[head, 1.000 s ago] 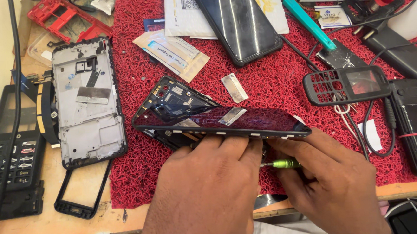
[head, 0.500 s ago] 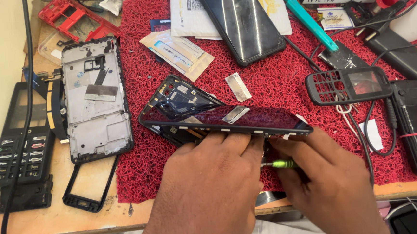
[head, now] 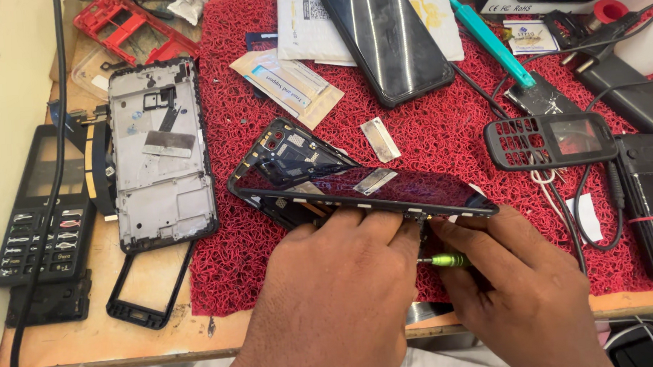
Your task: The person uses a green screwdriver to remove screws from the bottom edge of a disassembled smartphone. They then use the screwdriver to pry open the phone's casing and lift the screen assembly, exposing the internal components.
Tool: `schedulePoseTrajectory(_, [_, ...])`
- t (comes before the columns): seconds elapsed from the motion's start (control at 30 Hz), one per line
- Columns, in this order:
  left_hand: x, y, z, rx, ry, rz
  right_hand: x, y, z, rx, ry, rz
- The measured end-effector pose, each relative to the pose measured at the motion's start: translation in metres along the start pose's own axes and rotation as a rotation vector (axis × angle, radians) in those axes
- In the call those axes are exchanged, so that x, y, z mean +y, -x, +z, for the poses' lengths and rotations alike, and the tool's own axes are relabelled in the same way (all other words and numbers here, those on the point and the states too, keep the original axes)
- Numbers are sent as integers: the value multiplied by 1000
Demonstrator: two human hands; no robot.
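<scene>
My left hand point(head: 333, 296) grips the near long edge of a black phone frame point(head: 357, 185) and holds it tilted up on edge over the red mat point(head: 429, 139). A dark glossy panel with a small silver plate on it faces up. My right hand point(head: 522, 292) holds a small green-handled screwdriver point(head: 446, 260) just under the frame's near edge; its tip is hidden behind my left fingers. Beneath the frame lies an open black phone body point(head: 287, 152) with its inner parts showing.
A silver phone mid-frame point(head: 160, 156), a red frame point(head: 132, 29) and a black keypad handset point(head: 37, 209) lie on the wooden bench to the left. Behind sit a black phone point(head: 385, 36), a teal tool point(head: 491, 41), a keypad cover point(head: 550, 141), batteries and black cables.
Both hands and the tilted frame stay almost in place. The view has shifted slightly, so the bench items sit a little further right in the picture.
</scene>
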State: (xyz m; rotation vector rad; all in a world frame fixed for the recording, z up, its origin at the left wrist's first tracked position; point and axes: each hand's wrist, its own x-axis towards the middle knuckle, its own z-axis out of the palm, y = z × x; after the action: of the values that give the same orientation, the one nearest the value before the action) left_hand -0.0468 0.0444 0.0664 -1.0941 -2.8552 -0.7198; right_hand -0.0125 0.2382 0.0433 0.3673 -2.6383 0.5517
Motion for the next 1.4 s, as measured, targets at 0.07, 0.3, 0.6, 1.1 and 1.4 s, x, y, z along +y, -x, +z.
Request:
schedulePoseTrajectory(0.07, [0,0,0,-5,4,-7,2,1,-1,11,-4,18])
schedulePoseTrajectory(0.3, [-1,0,0,-27,17,-4,7,3,-6,-39,-47,162])
schedulePoseTrajectory(0.6, [-1,-1,0,-15,9,2,8,2,-6,-37,-14,105])
schedulePoseTrajectory(1.1, [-1,0,4,23,-2,2,4,1,-1,18,55,59])
schedulePoseTrajectory(1.4, [-1,0,4,26,10,-3,4,-1,-1,10,-7,95])
